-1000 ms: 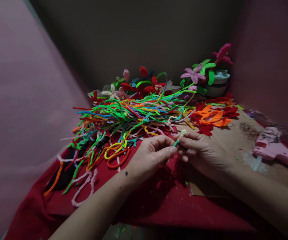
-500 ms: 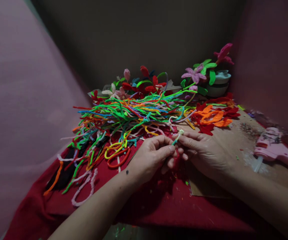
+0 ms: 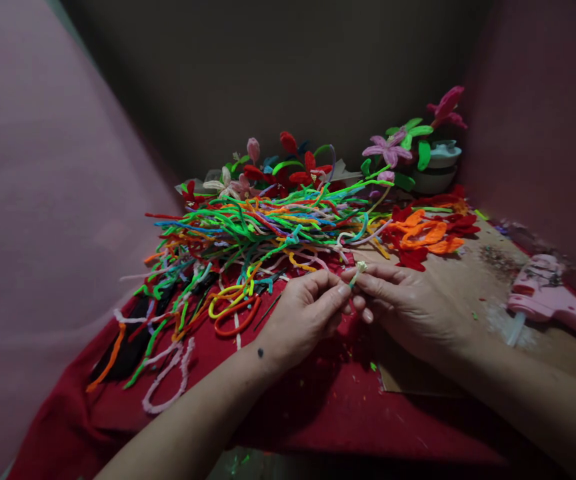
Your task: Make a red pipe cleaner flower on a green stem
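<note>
We pinch a small stem [image 3: 361,268], pale at the tip and green below, between our two hands. On our left hand [image 3: 304,312], thumb and forefinger are clamped on its lower part; on our right hand [image 3: 402,300], they close just under the tip. From there, fuzzy wires [image 3: 268,223] lie heaped at ten o'clock, orange petals [image 3: 432,233] at two, a pink glue gun [image 3: 543,303] at three.

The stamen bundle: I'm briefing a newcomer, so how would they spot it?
Find the red cloth, then the left hand and right hand close together. The stamen bundle sticks up between them, its small cream cluster unlike the long pipe cleaners heaped beyond.
</note>
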`<state>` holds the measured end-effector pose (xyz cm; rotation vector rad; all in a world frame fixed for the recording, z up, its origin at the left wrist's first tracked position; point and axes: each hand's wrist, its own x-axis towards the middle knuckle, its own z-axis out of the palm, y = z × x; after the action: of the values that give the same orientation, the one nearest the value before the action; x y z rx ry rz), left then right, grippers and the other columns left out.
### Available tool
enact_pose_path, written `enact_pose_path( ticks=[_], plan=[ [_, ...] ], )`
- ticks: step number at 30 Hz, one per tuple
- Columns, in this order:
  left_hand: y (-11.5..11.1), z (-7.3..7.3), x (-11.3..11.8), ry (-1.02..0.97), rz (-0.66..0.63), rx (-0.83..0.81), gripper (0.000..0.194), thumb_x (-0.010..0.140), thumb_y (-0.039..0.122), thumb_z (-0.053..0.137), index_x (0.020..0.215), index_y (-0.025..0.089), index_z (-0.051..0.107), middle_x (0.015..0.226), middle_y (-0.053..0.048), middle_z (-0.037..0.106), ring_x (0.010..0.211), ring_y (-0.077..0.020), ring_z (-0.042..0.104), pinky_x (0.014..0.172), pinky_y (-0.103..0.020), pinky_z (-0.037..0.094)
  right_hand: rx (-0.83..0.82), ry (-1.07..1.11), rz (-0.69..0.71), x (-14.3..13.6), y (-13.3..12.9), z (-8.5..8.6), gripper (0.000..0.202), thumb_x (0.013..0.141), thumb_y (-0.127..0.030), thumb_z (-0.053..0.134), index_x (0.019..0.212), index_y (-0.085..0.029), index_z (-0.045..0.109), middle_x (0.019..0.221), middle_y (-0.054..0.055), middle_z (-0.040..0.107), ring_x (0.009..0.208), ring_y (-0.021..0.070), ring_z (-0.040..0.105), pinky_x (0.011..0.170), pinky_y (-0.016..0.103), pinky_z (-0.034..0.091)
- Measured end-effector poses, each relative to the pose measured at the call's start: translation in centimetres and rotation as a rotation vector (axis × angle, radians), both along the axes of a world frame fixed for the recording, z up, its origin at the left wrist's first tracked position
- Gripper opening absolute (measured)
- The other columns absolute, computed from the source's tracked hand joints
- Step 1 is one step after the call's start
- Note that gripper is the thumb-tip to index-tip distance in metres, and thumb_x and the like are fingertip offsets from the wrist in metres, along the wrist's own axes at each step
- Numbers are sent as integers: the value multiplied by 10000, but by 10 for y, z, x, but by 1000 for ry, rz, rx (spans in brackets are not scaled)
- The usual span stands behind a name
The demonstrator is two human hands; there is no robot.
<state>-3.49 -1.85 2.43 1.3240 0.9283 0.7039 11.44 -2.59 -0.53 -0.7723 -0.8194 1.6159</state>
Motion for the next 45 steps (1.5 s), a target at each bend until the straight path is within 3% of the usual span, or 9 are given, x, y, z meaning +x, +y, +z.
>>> enact_pose_path(
  ticks=[6,12,26,32,34,38,45],
  plan=[
    [-4,4,4,71,63,85,190,814,304,542,723,137,540,495,65,432,410,-23,302,420,-173,230,-42,12,7,1,-3,4,122,662,-225,734,774,-182,713,660,19,629,563,100,563,453,177,432],
    [-6,7,6,80,89,119,114,776,236,575,718,142,549,532,58,492,426,-29,335,454,-182,287,-33,1,-18,-1,-2,2,122,663,-228,728,776,-182,722,639,17,625,542,83,533,455,170,410],
    [-5,9,5,73,37,97,111,775,244,597,753,141,561,617,23,574,436,-29,330,446,-185,267,-50,72,-30,0,1,0,108,654,-224,746,740,-171,707,628,1,592,510,69,510,412,155,395],
    [-2,5,2,173,70,186,259,854,368,465,701,161,499,503,63,369,436,-50,287,434,-190,245,-61,26,-42,0,1,0,120,643,-229,751,743,-169,721,669,23,615,550,88,534,427,171,407],
    [-2,3,2,232,72,245,280,867,373,433,692,162,494,534,50,383,477,-63,322,459,-191,274,-51,10,-48,0,1,-1,113,651,-231,745,742,-168,725,691,31,626,558,89,531,428,176,400],
    [-3,2,2,308,15,328,275,881,353,398,776,153,555,659,15,478,582,-85,391,537,-199,328,-53,-6,-40,-1,0,-2,109,646,-234,749,729,-169,722,697,20,621,530,71,501,420,172,369],
    [-3,2,1,249,-109,239,257,859,354,429,794,158,582,565,32,417,508,-83,353,477,-195,296,-66,-44,7,0,-1,-4,147,651,-246,750,766,-159,721,573,-11,570,457,50,425,397,170,291]
  ],
)
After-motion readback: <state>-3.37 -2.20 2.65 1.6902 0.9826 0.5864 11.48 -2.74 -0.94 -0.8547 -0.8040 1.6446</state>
